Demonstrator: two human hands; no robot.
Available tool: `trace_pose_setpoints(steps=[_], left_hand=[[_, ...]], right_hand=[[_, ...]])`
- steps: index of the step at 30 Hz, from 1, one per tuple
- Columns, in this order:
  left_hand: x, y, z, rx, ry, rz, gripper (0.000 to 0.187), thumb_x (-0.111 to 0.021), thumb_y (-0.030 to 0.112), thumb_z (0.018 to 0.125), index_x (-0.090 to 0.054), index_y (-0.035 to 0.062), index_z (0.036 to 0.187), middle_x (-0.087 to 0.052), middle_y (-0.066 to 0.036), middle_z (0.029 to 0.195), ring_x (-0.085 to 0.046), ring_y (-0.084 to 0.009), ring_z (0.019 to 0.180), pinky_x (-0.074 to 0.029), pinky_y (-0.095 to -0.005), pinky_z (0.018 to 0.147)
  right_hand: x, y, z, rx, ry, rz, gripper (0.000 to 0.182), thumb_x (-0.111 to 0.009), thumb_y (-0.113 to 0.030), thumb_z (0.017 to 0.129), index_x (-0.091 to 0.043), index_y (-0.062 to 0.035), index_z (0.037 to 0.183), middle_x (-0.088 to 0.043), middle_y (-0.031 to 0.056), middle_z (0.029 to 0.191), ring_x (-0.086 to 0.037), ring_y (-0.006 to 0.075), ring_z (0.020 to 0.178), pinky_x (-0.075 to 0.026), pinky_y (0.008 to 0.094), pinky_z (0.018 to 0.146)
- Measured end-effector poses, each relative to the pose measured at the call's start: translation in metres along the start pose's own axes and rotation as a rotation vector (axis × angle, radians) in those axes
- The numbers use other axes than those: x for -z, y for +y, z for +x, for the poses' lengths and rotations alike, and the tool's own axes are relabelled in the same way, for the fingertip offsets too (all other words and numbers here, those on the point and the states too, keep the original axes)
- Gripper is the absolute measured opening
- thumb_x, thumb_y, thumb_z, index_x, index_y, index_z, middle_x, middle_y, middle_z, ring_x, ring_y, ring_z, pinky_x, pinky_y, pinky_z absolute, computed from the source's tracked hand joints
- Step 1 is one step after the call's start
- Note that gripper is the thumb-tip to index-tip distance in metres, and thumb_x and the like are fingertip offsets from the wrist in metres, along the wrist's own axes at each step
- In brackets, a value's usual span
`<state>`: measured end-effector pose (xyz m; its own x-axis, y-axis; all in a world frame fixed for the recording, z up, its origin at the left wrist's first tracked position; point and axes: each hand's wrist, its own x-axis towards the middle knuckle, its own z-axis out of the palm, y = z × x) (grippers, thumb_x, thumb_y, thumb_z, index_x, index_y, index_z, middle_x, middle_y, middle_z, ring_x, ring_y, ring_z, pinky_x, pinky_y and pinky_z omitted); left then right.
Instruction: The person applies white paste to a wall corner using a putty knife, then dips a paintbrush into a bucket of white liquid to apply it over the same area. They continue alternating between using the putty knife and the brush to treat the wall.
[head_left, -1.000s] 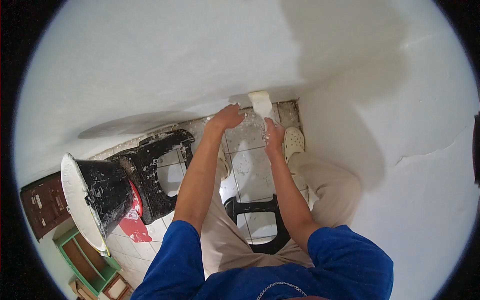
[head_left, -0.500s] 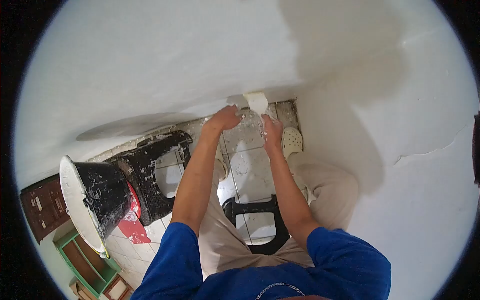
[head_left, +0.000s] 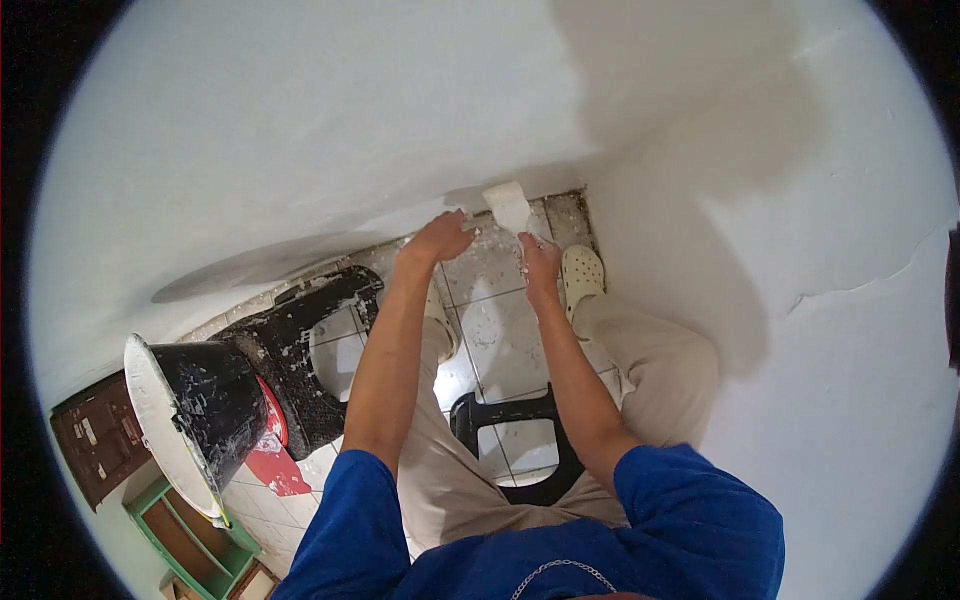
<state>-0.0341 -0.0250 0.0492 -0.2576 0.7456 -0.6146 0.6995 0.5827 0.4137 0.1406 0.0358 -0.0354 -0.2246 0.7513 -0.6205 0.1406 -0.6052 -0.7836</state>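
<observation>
Scraper [head_left: 508, 207] — flat, flared, white-smeared — in right hand [head_left: 541, 265].

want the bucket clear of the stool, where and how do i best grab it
Probably by the rim of the bucket, from your own side, fingers over the edge and thumb outside: the walls flare from a narrower base above the stool to that wide rim. The white smears on it may be slippery.

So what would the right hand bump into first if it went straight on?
Probably the white wall, low down; the scraper the right hand holds would touch first. How close is hard to tell.
</observation>
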Motion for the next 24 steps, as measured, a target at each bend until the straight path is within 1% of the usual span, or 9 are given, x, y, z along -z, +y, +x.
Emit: trace_pose_setpoints(steps=[2,4,5,8,11,16,20,23,24], left_hand=[[-0.006,0.001,0.0,-0.016,0.007,0.001,0.057,-0.046,0.038,0.085,-0.04,-0.0035,0.124,-0.045,-0.025,0.124,-0.042,-0.0355,0.117,-0.034,-0.0393,0.098],[-0.005,0.005,-0.002,-0.012,0.004,0.001,0.057,-0.045,0.038,0.086,-0.04,-0.0035,0.124,-0.044,-0.025,0.124,-0.041,-0.0356,0.117,-0.033,-0.0392,0.099],[-0.002,0.007,-0.002,-0.011,-0.005,0.008,0.057,-0.045,0.039,0.086,-0.04,-0.0037,0.124,-0.044,-0.025,0.125,-0.04,-0.0355,0.118,-0.033,-0.039,0.099],[-0.009,0.009,-0.001,-0.002,-0.041,0.015,0.058,-0.046,0.039,0.086,-0.04,-0.0042,0.124,-0.043,-0.025,0.125,-0.04,-0.0353,0.118,-0.032,-0.0388,0.099],[-0.013,0.006,0.003,0.008,-0.046,0.025,0.058,-0.046,0.039,0.085,-0.04,-0.0047,0.124,-0.043,-0.025,0.125,-0.04,-0.0355,0.119,-0.032,-0.039,0.099],[-0.007,0.025,0.0,0.025,-0.101,-0.006,0.058,-0.046,0.038,0.085,-0.04,-0.0057,0.123,-0.044,-0.026,0.124,-0.04,-0.036,0.118,-0.032,-0.0392,0.099],[-0.027,0.012,0.014,0.0,-0.1,0.026,0.058,-0.047,0.038,0.085,-0.04,-0.0062,0.123,-0.045,-0.027,0.122,-0.041,-0.0368,0.117,-0.033,-0.0392,0.098],[-0.026,0.013,0.015,-0.005,-0.105,0.015,0.059,-0.046,0.038,0.085,-0.04,-0.0064,0.122,-0.045,-0.027,0.122,-0.042,-0.0372,0.116,-0.034,-0.0394,0.098],[-0.025,0.014,0.015,-0.013,-0.106,0.012,0.059,-0.046,0.039,0.085,-0.04,-0.0065,0.122,-0.046,-0.027,0.121,-0.042,-0.0373,0.116,-0.034,-0.0395,0.098]], right_hand=[[0.008,0.017,0.003,-0.043,0.116,-0.085,0.03,-0.063,-0.025,0.075,-0.058,0.0049,0.072,-0.059,0.0122,0.065,-0.055,0.0197,0.055,-0.043,0.0347,0.053],[0.02,0.045,0.03,-0.033,0.151,-0.276,0.032,-0.062,-0.027,0.075,-0.059,0.0046,0.069,-0.059,0.0128,0.063,-0.056,0.0202,0.055,-0.044,0.0348,0.053],[0.024,0.056,0.044,-0.032,0.165,-0.371,0.033,-0.062,-0.027,0.075,-0.059,0.0044,0.067,-0.059,0.0132,0.062,-0.056,0.0204,0.055,-0.044,0.0349,0.054],[0.038,0.072,0.069,0.008,0.12,-0.452,0.035,-0.06,-0.027,0.077,-0.058,0.003,0.06,-0.058,0.0131,0.058,-0.057,0.0185,0.055,-0.043,0.0336,0.052],[0.039,0.065,0.08,-0.108,0.101,-0.349,0.028,-0.061,-0.024,0.078,-0.052,-0.0045,0.059,-0.049,0.0026,0.052,-0.045,0.0129,0.043,-0.034,0.0293,0.04],[0.032,0.099,0.119,-0.224,-0.058,-0.235,0.021,-0.057,-0.021,0.081,-0.054,-0.0039,0.068,-0.052,0.0042,0.057,-0.045,0.0121,0.043,-0.033,0.0269,0.037],[0.016,0.127,0.137,-0.33,-0.151,-0.199,0.018,-0.055,-0.019,0.083,-0.056,-0.0042,0.073,-0.055,0.0049,0.061,-0.045,0.0129,0.042,-0.032,0.0271,0.035],[0.005,0.137,0.146,-0.441,-0.151,-0.02,0.018,-0.055,-0.019,0.084,-0.057,-0.0043,0.075,-0.057,0.0065,0.062,-0.048,0.0138,0.044,-0.032,0.0285,0.034],[0.0,0.136,0.15,-0.453,-0.141,-0.035,0.018,-0.055,-0.02,0.084,-0.058,-0.0043,0.076,-0.057,0.007,0.063,-0.048,0.014,0.044,-0.032,0.0289,0.034]])
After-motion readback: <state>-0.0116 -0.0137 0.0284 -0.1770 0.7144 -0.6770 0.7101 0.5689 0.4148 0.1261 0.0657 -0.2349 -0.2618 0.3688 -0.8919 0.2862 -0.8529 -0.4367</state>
